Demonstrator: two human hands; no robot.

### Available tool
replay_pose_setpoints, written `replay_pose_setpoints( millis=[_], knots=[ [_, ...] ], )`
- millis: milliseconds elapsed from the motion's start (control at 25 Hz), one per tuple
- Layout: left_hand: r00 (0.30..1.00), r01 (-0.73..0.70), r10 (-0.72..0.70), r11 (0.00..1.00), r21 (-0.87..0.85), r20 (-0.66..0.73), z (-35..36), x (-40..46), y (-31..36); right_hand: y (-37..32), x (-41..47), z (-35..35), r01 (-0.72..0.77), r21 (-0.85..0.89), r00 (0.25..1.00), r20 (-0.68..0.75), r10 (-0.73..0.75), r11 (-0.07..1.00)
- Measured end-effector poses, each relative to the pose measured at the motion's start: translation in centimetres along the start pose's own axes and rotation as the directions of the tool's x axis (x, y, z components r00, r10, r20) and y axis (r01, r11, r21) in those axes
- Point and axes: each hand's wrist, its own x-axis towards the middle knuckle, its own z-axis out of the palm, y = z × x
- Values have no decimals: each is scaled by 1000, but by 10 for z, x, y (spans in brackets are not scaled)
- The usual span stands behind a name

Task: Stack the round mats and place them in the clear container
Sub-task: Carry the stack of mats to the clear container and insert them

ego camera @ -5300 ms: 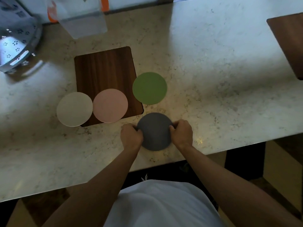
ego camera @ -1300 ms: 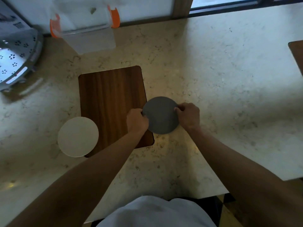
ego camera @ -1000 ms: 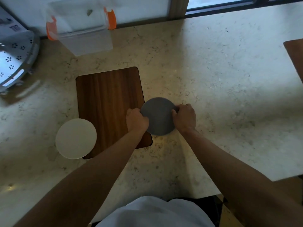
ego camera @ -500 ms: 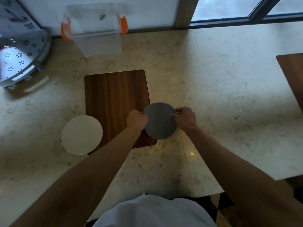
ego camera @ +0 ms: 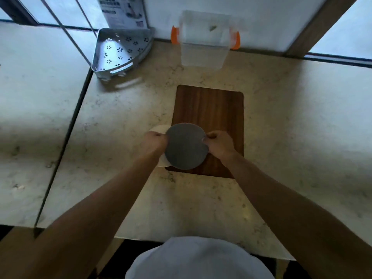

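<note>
A round dark-grey mat point(ego camera: 186, 146) is pinched at opposite edges by the left hand point(ego camera: 154, 142) and right hand point(ego camera: 219, 144), over the wooden board's point(ego camera: 209, 109) near-left corner. A round cream mat point(ego camera: 160, 128) lies partly beneath, offset leftward, nearer the left hand.

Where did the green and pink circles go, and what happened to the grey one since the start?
Both hands, left hand and right hand, carried the grey mat from the counter's near edge onto the green and pink mats, which are now hidden, then left over the white mat, only partly covered. Both hands kept their grip. The wooden board and clear container look unmoved on the counter.
</note>
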Motion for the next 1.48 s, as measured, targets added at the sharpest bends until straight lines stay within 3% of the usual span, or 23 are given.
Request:
replay_pose_setpoints(
  millis=[200, 440, 1040, 1200, 1480],
  knots=[
    [1000, -10, 10, 1000, 3, -13, -55, 26, -22, -36, 5, 57, 91, -105, 995, 39, -87, 990],
    [1000, -15, 14, 1000, 13, 22, -58, 47, -30, -41, 9, 71, 65, -163, 998, 19, -63, 984],
    [969, -243, 244, 920, 307, 36, -49, 54, -41, -41, -4, 79, -8, -371, 997, -72, -20, 929],
    [956, -276, 291, 855, 438, 35, -44, 51, -42, -45, -7, 77, -43, -374, 996, -86, 12, 927],
    [968, -249, 237, 862, 441, 82, -46, 53, -36, -45, -5, 79, -141, -240, 990, -56, 131, 961]
  ],
)
